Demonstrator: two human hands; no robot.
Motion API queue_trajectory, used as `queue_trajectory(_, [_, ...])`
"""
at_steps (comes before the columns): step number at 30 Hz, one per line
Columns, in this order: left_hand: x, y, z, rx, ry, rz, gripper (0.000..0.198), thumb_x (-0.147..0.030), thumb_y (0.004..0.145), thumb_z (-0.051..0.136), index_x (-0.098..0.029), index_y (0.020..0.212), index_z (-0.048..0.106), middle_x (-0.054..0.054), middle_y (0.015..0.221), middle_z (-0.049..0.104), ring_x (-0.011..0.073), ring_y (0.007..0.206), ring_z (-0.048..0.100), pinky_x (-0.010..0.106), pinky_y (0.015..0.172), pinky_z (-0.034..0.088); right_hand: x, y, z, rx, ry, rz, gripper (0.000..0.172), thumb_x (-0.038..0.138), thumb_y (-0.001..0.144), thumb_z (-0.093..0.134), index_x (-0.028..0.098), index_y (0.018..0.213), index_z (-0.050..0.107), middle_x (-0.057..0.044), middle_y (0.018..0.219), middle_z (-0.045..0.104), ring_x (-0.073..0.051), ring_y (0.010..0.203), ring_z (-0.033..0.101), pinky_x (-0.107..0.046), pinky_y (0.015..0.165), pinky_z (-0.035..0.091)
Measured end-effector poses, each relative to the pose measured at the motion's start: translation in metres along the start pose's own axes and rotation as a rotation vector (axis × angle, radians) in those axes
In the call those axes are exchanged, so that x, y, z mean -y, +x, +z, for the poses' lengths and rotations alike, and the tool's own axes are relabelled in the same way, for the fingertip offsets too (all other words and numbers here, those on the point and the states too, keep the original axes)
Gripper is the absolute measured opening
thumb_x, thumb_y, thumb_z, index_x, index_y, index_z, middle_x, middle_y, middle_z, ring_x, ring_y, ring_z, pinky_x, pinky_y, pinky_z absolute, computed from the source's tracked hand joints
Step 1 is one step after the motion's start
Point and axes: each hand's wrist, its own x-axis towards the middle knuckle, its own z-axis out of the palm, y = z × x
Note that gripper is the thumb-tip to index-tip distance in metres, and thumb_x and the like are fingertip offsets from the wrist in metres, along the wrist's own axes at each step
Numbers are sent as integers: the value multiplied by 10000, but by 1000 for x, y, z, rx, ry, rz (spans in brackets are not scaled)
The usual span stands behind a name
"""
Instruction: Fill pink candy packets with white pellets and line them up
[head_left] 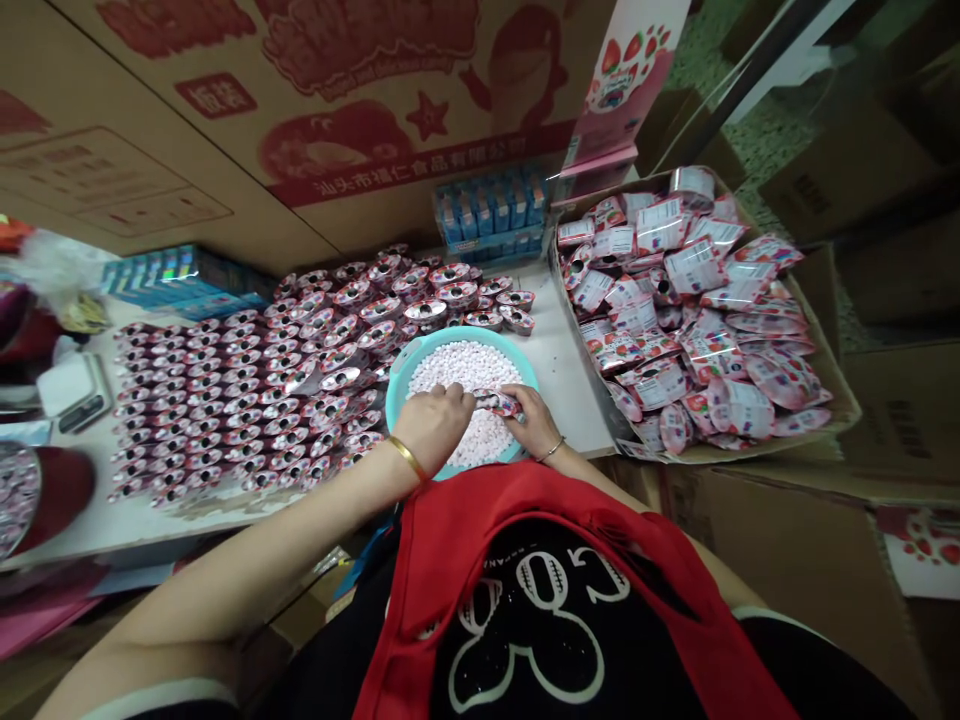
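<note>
Over a turquoise basin (400, 372) full of small pale pink candies (469, 362), a small printed foil pouch (497, 403) is held between my two hands. My right hand (535, 424) has its fingers closed around the pouch's right end. My left hand (431, 428) is closed like a fist at the pouch's left end, knuckles up; its fingertips are hidden. Just left of the basin stand rows of similar pouches (247, 400), upright and packed close, with dark openings or windows facing up.
At right, a cardboard box (846, 405) holds a heap of filled pouches (697, 320). Blue cartons (491, 212) and a large printed carton (360, 110) line the back. At far left are a small white scale (73, 392) and a red tub (64, 498).
</note>
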Motion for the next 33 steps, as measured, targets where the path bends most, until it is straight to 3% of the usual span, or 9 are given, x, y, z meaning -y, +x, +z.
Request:
queue_trajectory(2, [7,-1,0,-30,24,-6,237,-164,913,327,-151,933,563,96,875,535,220,857,564,346,721,439,-3,-1,1,-17,22,18,394,131,723,534,221,1107,528,-89,1122,613,-244,1078,561,-434,937,461])
queue_trajectory(5, [41,7,20,-106,56,-97,220,-168,907,339,-163,1020,528,93,943,535,214,879,558,327,736,443,-9,-1,-3,-72,68,71,369,175,748,547,220,1113,520,-91,1162,605,-237,1098,563,-423,950,457])
queue_trajectory(8, [80,28,63,-115,53,-254,270,-117,893,286,-138,1029,518,134,1002,530,246,945,538,355,774,442,-14,1,-9,-152,132,143,339,265,786,573,220,1115,506,-85,1154,614,-220,1067,584,-388,919,475])
queue_trajectory(11, [97,55,110,-91,-66,-255,296,-105,888,264,-122,1034,521,174,1050,526,280,1020,496,405,831,428,-15,5,-12,-209,174,204,326,336,785,608,215,1071,510,-68,1065,637,-200,957,616,-353,858,496])
queue_trajectory(15, [78,82,154,-69,-198,-131,254,-110,874,333,-164,1023,532,140,1062,547,247,1043,472,379,884,416,-14,10,-14,-239,220,278,347,394,755,649,211,1012,504,-42,947,642,-179,837,619,-316,772,509])
queue_trajectory(20, [44,86,181,-46,-348,5,305,-36,775,410,-174,1010,548,112,1041,575,220,986,505,355,874,425,-19,15,-16,-261,315,292,415,413,698,701,216,991,482,-23,935,621,-167,842,607,-305,785,502])
queue_trajectory(24, [39,66,187,-49,-460,52,368,-45,727,417,-161,1056,534,86,978,589,190,896,533,326,825,446,-24,14,-20,-258,389,291,422,421,694,699,216,980,465,-25,952,616,-164,865,606,-319,824,500])
queue_trajectory(27, [47,45,180,-64,-519,71,359,-94,754,427,-155,1099,504,72,970,586,165,847,538,302,795,456,-24,9,-25,-274,370,286,399,406,706,689,213,980,472,-29,943,624,-165,852,608,-311,803,504])
queue_trajectory(33, [68,7,124,-201,-589,153,263,-241,848,466,-166,1099,480,80,980,569,168,875,538,310,807,451,-15,1,-31,-190,142,250,328,366,761,619,211,1029,511,-62,985,638,-200,869,613,-344,776,515])
